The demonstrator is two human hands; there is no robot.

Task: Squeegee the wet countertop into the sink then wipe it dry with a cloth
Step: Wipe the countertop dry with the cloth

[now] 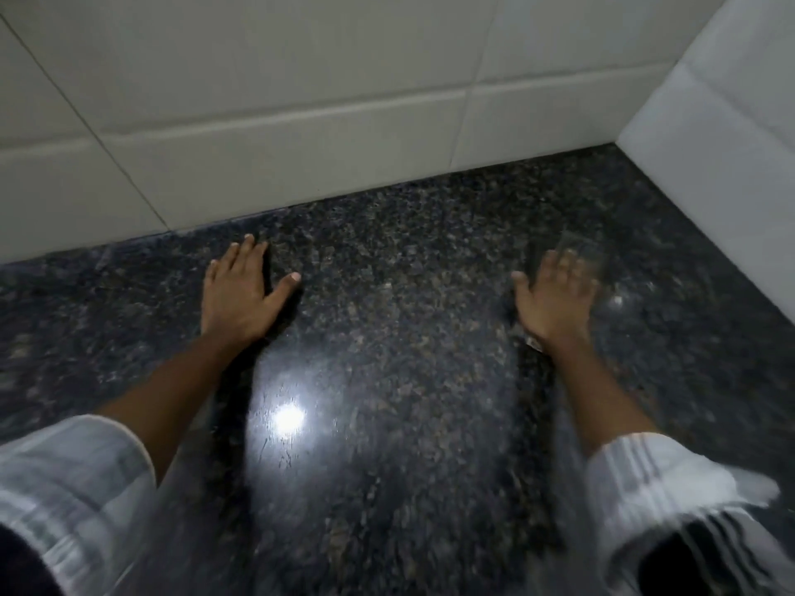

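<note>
Bare hands on the dark speckled granite worktop [387, 320], no tool in either.

The left hand [241, 294] lies flat, fingers spread, near the back edge by the white tiled wall [258, 101]; the right hand [555, 294], blurred, also looks open and empty toward the back right corner. No squeegee, cloth or sink shows, so the squeegee step seems not yet begun; next likely calls for fetching the squeegee.
</note>
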